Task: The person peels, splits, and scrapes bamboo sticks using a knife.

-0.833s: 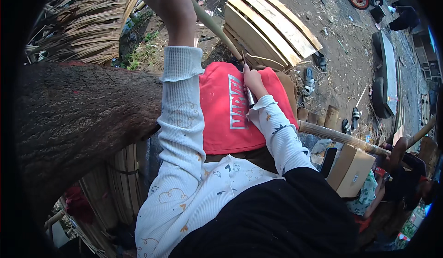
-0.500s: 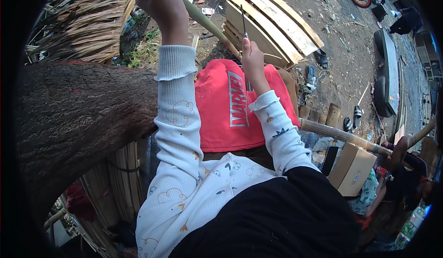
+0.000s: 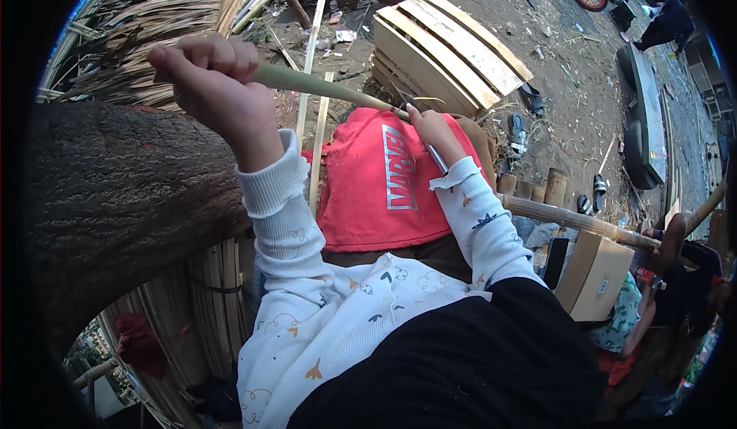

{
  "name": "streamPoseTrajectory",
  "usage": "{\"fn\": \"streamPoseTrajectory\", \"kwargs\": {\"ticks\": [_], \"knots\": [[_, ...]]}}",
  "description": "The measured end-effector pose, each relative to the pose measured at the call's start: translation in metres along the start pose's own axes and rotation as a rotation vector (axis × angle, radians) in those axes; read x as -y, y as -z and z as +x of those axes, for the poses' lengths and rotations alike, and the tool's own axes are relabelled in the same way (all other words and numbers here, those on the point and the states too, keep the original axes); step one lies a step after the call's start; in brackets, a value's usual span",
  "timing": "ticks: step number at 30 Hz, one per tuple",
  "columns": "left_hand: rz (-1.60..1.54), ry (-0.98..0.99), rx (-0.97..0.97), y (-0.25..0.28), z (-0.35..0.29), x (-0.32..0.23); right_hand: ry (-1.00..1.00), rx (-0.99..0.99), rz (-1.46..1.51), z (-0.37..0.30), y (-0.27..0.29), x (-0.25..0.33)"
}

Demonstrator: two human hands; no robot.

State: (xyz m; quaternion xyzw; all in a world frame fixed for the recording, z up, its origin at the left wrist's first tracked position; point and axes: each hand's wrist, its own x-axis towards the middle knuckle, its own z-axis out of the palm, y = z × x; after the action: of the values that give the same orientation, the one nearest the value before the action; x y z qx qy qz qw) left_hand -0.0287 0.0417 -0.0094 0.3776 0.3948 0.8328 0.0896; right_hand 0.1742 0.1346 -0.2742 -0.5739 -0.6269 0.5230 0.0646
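Observation:
My left hand [image 3: 219, 87] is wrapped round a pale green bamboo pole [image 3: 311, 84], raised at the upper left. The pole slants down from there to the red cloth [image 3: 357, 183] over my lap. In my right hand [image 3: 439, 133] is a knife [image 3: 437, 159]; its silvery handle end runs back toward my wrist, and its thin blade lies near the pole's lower end. A thin curled strip [image 3: 426, 98] sticks out beside that end. Whether the blade touches the pole, I cannot tell.
A thick dark trunk [image 3: 138, 176] runs along my left. Ahead stands a slatted wooden crate [image 3: 453, 45]. To the right are a bamboo rail [image 3: 576, 220], a cardboard box [image 3: 595, 275], a phone [image 3: 556, 262] and sandals [image 3: 518, 133]. Another person's arm [image 3: 649, 314] shows beyond the box.
My left hand has moved left and down, tilting the pole flatter. The knife, which pointed upward before, is now turned down beside the pole's lower end.

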Motion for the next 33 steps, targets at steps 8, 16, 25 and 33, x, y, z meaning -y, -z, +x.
{"fn": "streamPoseTrajectory", "kwargs": {"ticks": [8, 16, 25, 33], "knots": [[-0.062, -0.217, -0.166, 0.06, -0.059, -0.138, 0.496, -0.072, -0.428, -0.07, 0.026, 0.004], [-0.378, -0.192, 0.177, 0.138, -0.063, -0.195, 0.566, -0.176, -0.455, -0.123, 0.017, -0.009], [-0.497, -0.153, 0.25, 0.201, -0.05, -0.229, 0.54, -0.154, -0.412, -0.133, 0.012, -0.011], [-0.456, -0.148, 0.153, 0.266, -0.052, -0.231, 0.65, -0.176, -0.495, -0.156, -0.018, 0.003]]}}
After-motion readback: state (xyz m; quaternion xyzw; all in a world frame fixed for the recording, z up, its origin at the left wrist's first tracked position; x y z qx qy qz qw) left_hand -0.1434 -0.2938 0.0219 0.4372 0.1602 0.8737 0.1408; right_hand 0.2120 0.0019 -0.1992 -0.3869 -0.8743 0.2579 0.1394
